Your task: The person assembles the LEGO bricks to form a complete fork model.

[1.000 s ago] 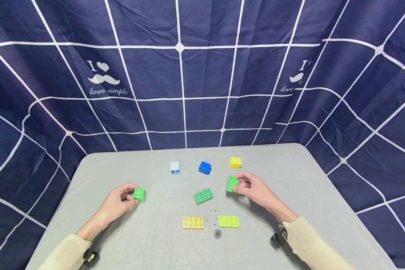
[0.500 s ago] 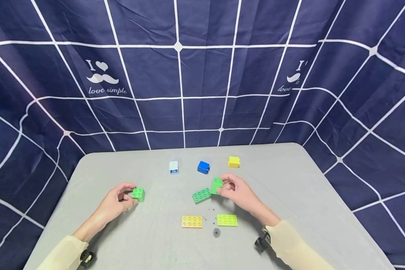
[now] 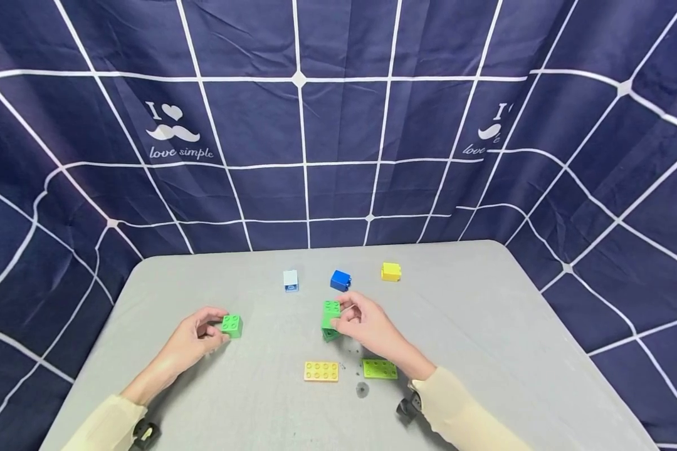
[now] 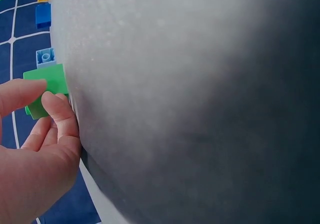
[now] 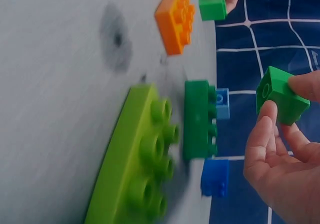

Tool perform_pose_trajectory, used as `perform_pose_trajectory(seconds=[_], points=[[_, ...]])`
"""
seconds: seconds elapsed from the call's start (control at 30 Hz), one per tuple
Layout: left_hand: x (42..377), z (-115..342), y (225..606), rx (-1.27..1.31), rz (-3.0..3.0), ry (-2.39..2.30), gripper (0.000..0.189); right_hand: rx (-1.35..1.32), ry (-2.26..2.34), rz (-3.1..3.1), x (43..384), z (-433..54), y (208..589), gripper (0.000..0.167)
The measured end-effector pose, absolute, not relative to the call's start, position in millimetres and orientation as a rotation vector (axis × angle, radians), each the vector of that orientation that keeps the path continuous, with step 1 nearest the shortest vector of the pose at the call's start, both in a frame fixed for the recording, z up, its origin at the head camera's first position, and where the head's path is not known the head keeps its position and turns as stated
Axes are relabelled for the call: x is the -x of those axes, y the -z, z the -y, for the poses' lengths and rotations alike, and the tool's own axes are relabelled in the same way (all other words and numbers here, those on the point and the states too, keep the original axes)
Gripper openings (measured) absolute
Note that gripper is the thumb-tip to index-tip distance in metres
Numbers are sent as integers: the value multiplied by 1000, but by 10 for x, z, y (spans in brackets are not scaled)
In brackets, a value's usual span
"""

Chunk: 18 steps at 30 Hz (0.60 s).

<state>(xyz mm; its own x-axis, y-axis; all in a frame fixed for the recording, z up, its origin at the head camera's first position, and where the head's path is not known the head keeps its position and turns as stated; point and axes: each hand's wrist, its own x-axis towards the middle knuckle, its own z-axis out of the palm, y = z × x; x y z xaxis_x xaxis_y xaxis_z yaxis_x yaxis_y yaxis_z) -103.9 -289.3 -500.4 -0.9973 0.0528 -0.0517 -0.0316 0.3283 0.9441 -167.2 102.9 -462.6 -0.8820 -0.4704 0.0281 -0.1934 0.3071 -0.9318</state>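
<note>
On the left of the table my left hand (image 3: 187, 343) pinches a small green building brick (image 3: 232, 326) with its studs up. The left wrist view has the same green brick (image 4: 47, 79) between thumb and fingers. My right hand (image 3: 375, 326) holds another bright green brick (image 3: 330, 314) above a longer dark green brick (image 3: 331, 336), which it mostly covers in the head view. Seen from the right wrist, the held brick (image 5: 282, 99) is apart from the dark green brick (image 5: 196, 119), its hollow underside partly showing.
An orange-yellow brick (image 3: 321, 371) and a lime brick (image 3: 380, 369) lie flat nearer the front, the lime one beside the right forearm. Along the back are a light blue brick (image 3: 291, 280), a blue brick (image 3: 341, 280) and a yellow brick (image 3: 391, 271). A dark curtain (image 3: 338, 125) surrounds the table.
My right hand has carried its bright green brick leftward, from right of the dark green brick to above it. The left hand stays in place with its brick.
</note>
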Motion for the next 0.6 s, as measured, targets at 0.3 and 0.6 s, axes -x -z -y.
perform_pose_trajectory(seconds=[0.3, 0.6], points=[[1054, 2872, 4997, -31, -2494, -1784, 49, 570, 1606, -2330, 1665, -747, 4632, 44], [1046, 2899, 5003, -44, -2490, -1798, 48, 618, 1597, -2327, 1667, -461, 4661, 45]])
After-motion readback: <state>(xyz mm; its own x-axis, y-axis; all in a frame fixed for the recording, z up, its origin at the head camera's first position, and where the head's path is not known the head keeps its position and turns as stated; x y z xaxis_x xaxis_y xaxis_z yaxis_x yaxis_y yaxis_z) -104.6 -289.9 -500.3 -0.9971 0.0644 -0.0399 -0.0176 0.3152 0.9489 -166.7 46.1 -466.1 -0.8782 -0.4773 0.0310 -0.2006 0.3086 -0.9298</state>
